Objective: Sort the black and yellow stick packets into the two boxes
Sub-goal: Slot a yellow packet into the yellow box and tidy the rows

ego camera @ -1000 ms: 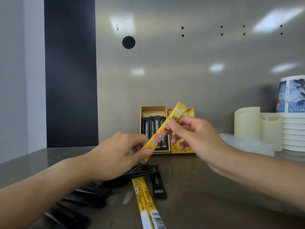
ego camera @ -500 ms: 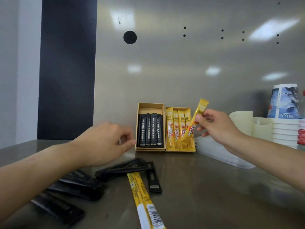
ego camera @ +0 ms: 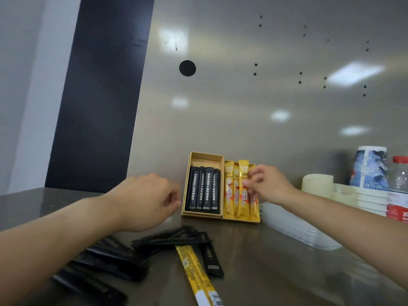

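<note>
Two tan boxes stand side by side against the back wall. The left box holds several black stick packets. The right box holds several yellow stick packets. My right hand is over the right box, thumb and fingers pinched on a yellow packet that lies in the row. My left hand hovers left of the boxes, loosely curled and holding nothing. Loose black packets and one loose yellow packet lie on the counter in front.
More black packets lie under my left forearm. A clear plastic tray sits right of the boxes. Behind it are cream cylinders, a stack of paper cups and a bottle. A steel wall rises behind.
My right hand carried the yellow packet from the left hand to the right box and laid it in the row. My left hand let go and stayed left of the boxes.
</note>
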